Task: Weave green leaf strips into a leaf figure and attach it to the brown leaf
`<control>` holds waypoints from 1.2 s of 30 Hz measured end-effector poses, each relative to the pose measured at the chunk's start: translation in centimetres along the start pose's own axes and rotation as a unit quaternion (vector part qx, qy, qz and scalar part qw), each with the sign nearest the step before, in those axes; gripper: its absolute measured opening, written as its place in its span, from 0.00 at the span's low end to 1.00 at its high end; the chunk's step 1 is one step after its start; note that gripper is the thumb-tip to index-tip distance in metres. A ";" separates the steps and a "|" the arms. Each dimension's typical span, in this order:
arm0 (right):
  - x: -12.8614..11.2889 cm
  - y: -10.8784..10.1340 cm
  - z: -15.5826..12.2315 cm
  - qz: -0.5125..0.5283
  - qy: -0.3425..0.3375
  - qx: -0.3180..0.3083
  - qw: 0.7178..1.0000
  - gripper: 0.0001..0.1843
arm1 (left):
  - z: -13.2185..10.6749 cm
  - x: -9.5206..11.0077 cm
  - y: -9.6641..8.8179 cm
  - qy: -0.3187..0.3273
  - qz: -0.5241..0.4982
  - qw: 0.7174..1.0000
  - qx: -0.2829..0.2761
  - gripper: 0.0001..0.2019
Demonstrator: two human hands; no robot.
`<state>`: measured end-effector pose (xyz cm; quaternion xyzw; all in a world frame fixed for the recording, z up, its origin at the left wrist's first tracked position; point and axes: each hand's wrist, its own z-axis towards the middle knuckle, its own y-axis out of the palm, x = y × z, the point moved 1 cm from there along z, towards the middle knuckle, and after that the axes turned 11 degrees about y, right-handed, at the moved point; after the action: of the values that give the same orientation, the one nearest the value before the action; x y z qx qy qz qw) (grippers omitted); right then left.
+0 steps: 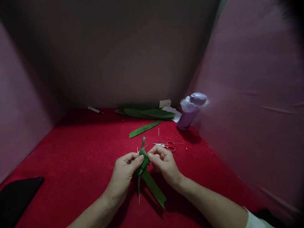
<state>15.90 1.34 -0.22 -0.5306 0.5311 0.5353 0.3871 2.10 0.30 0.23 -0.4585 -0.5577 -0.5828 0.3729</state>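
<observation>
A folded green leaf (145,162) is held above the red cloth between my two hands. My left hand (126,167) grips it from the left, the thumb lying flat on its front. From the right, my right hand (164,161) is closed in a pinch at the leaf's edge; whether a small thing is also between those fingertips is hidden. A long leaf strip (154,189) hangs down to the lower right, a thin one points straight down, and a short end sticks up. Just beyond my right hand lie red-handled scissors (170,146).
A cut leaf strip (144,129) and a toothpick (159,131) lie farther back. Behind them are a pile of leaves (149,113), white cards (174,113), a purple cup with plastic wrap (187,119) and a white pen-like thing (95,110). Pink walls stand on both sides.
</observation>
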 end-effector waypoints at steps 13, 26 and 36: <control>0.5 -0.2 0.4 -0.035 0.010 -0.020 0.999 0.13 | 0.2 0.5 0.1 0.014 0.032 0.999 0.010 0.10; 1.2 -0.4 0.6 -0.062 -0.032 0.011 0.998 0.10 | 0.5 0.0 -0.1 -0.015 0.029 0.999 -0.005 0.11; 0.7 -0.5 0.4 -0.045 0.008 0.030 0.999 0.11 | 0.5 0.0 -0.3 0.003 0.060 0.997 -0.037 0.12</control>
<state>16.26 1.71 -1.01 -0.5463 0.5253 0.4972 0.4223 1.90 0.87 0.10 -0.5028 -0.5058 -0.5812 0.3919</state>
